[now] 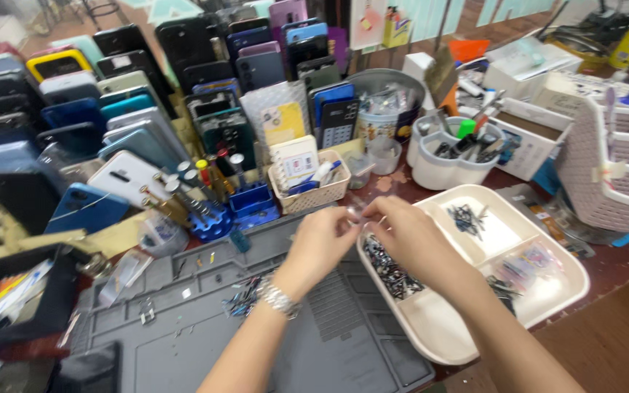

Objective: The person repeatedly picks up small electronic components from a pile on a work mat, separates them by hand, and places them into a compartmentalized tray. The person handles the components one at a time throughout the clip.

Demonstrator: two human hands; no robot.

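While both hands meet above the near-left corner of the cream divided tray (pixel 431 342), a small clear plastic bag (pixel 356 207) sits pinched between their fingertips. The left hand (pixel 322 244), with a metal watch (pixel 278 298) on its wrist, closes its thumb and forefinger on the bag's left edge; the right hand (pixel 409 236) closes its fingers on the right edge, so the bag lies stretched between the two, just beyond the knuckles on the far side. What the bag holds is too blurred to tell.

Directly below the hands, the tray's left compartment holds a heap of small dark parts (pixel 391 269). Its far compartment holds a few more dark bits, and its right compartment holds little clear packets.

The tray rests partly on a grey work mat (pixel 314 342), where tiny screws and blue-tipped parts (pixel 245 298) lie scattered to the left of the wrist. Beyond the hands stands a small woven basket (pixel 311 193), with a blue screwdriver rack (pixel 209 211) to its left. Rows of phones (pixel 96 109) fill the far left, a white tool caddy (pixel 449 156) stands far right of the basket, and a white wicker basket (pixel 613 175) sits at the right edge.
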